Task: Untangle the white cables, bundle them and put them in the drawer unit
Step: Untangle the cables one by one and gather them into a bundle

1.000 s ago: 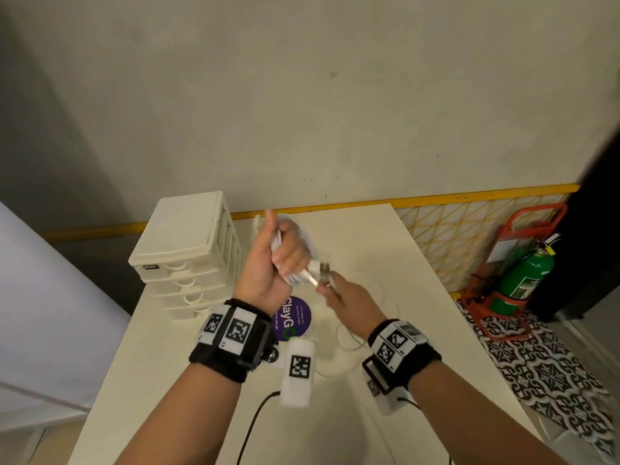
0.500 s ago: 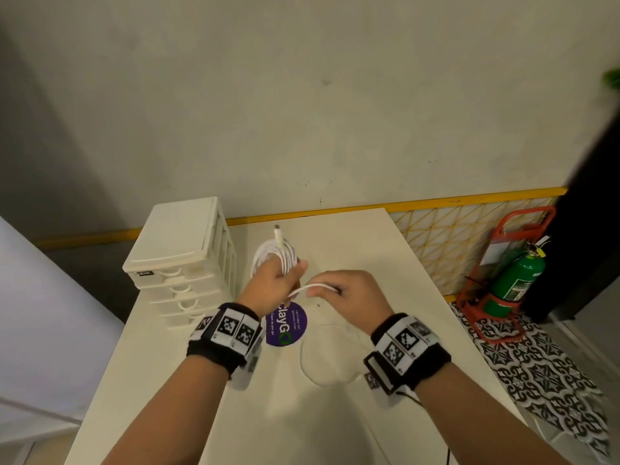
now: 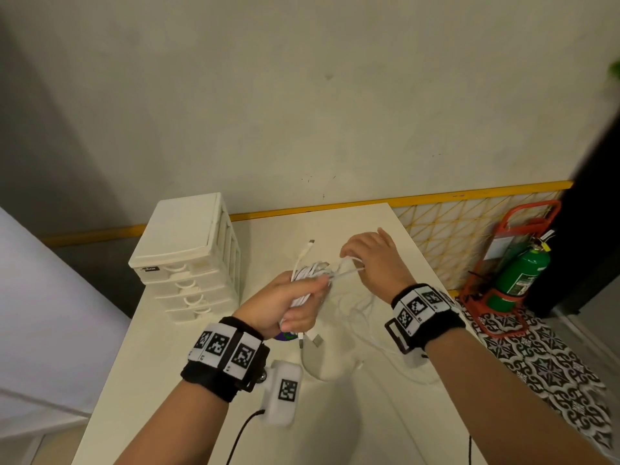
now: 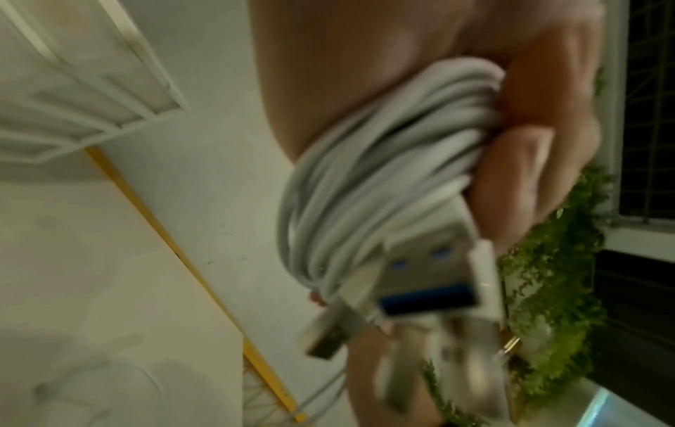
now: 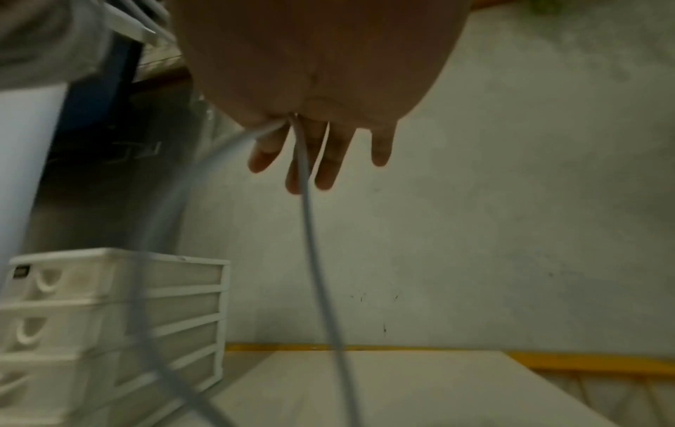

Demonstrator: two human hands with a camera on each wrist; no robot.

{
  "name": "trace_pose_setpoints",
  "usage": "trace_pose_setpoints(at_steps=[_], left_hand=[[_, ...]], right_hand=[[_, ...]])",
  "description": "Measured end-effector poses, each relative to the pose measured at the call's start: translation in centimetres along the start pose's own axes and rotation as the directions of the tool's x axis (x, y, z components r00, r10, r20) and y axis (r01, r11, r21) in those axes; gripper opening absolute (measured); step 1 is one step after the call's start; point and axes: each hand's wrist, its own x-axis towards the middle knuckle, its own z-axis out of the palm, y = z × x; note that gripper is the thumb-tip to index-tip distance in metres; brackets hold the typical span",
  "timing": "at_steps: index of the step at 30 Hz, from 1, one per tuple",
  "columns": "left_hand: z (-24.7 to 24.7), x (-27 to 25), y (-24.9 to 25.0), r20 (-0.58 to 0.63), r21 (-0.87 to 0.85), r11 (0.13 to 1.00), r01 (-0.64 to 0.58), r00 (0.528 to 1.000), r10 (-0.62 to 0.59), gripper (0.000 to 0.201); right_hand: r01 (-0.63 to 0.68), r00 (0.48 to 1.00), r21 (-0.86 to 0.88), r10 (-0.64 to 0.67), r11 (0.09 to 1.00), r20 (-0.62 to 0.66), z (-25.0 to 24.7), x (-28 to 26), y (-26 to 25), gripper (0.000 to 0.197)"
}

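Since half a second ago the right hand has swung away from the left hand, out to the right and farther back over the table, drawing a strand taut between them. From the head view, the left hand is closed round the bundle of white cable, held above the table just right of the drawer unit. One plug sticks up from the top of the bundle and two more hang below the fist. The right hand's fingers are curled over, pinching the strand that runs back to the bundle. Loose cable lies in loops on the table under and between both hands. A fire extinguisher stands on the floor to the right.

In the left wrist view, the fingers wrap tightly round many coils of the bundle. A USB plug with a blue insert points at the camera, with a smaller, blurred plug beside it. The drawer unit shows at upper left.

In the right wrist view, the strand leaves the right hand at the base of the fingers in two runs, dropping toward the table. The fingers here look fairly straight, so how tightly they hold I cannot tell. The drawer unit stands at lower left, all drawers shut.
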Motion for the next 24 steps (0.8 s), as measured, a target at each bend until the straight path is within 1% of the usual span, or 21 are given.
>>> trace_pose_setpoints(at_steps=[1,2,4,6,8,9,11,13,15,16,17,18,19,20,21,22,23,24], left_hand=[[0.2,0.0,0.2,0.016,-0.030,0.999,-0.023,1.000,0.023,0.027],[0.5,0.1,0.4,0.015,-0.059,0.997,-0.047,0.999,0.048,0.026],[0.8,0.7,0.9,0.015,-0.174,0.977,-0.124,0.992,0.128,0.023],[0.8,1.5,1.4,-0.013,-0.331,0.913,-0.237,0.969,0.247,0.025],[0.9,2.2,2.2,-0.157,-0.431,0.828,-0.360,0.933,0.324,0.031],[0.9,2.4,2.6,-0.248,-0.434,0.793,-0.429,0.902,0.353,0.033],[0.2,2.7,3.7,-0.413,-0.378,0.736,-0.562,0.813,0.410,0.032],[-1.3,2.8,4.9,-0.543,-0.306,0.690,-0.656,0.716,0.439,0.027],[-3.1,2.7,5.6,-0.643,-0.192,0.678,-0.709,0.613,0.459,0.019],[-3.7,2.7,5.7,-0.685,-0.102,0.696,-0.710,0.558,0.469,0.014],[-4.5,2.8,5.2,-0.714,0.025,0.738,-0.675,0.505,0.485,0.012],[-4.8,2.8,4.6,-0.714,0.184,0.782,-0.595,0.466,0.522,0.013],[-5.1,2.9,3.8,-0.681,0.372,0.806,-0.461,0.455,0.574,0.013],[-5.2,2.9,2.9,-0.616,0.547,0.785,-0.292,0.494,0.613,0.012],[-5.3,2.9,1.9,-0.545,0.676,0.727,-0.120,0.582,0.603,0.016],[-5.3,2.8,1.0,-0.495,0.743,0.669,0.019,0.687,0.532,0.023],[-5.3,2.6,0.3,-0.463,0.755,0.649,0.092,0.777,0.428,0.029],[-5.0,2.3,-0.3,-0.428,0.730,0.673,0.116,0.846,0.319,0.037]], right_hand=[[-0.084,0.995,0.068,0.080,0.994,0.065,0.2,0.0,0.0,0.033],[-0.140,0.985,0.132,0.125,0.981,0.118,0.5,-0.1,-0.3,0.032],[-0.223,0.964,0.256,0.175,0.940,0.199,1.4,-0.4,-1.5,0.022],[-0.302,0.940,0.353,0.215,0.885,0.266,2.4,-0.8,-2.9,0.015],[-0.334,0.928,0.417,0.217,0.845,0.304,3.5,-1.5,-4.1,0.012],[-0.340,0.926,0.447,0.214,0.827,0.310,4.2,-2.0,-4.5,0.010],[-0.350,0.924,0.482,0.214,0.803,0.316,5.5,-3.2,-4.8,0.009],[-0.336,0.927,0.433,0.211,0.837,0.311,6.7,-4.5,-4.5,0.016],[-0.299,0.938,0.402,0.190,0.865,0.290,7.1,-5.4,-4.4,0.024],[-0.259,0.952,0.402,0.160,0.878,0.262,7.0,-5.6,-4.5,0.027],[-0.202,0.968,0.417,0.116,0.886,0.223,6.8,-5.6,-4.9,0.029],[-0.136,0.983,0.440,0.065,0.887,0.173,6.4,-5.4,-5.3,0.030],[-0.074,0.992,0.461,0.019,0.885,0.123,6.0,-5.0,-5.7,0.030],[-0.025,0.998,0.473,-0.009,0.881,0.070,5.6,-4.5,-6.0,0.030],[0.014,1.000,0.479,-0.020,0.878,0.008,5.0,-3.9,-6.3,0.029],[0.043,0.998,0.477,-0.018,0.878,-0.057,4.4,-3.3,-6.5,0.028],[0.060,0.994,0.471,-0.010,0.880,-0.109,3.7,-2.7,-6.5,0.026],[0.053,0.992,0.461,0.007,0.886,-0.129,2.9,-2.1,-6.4,0.023]])
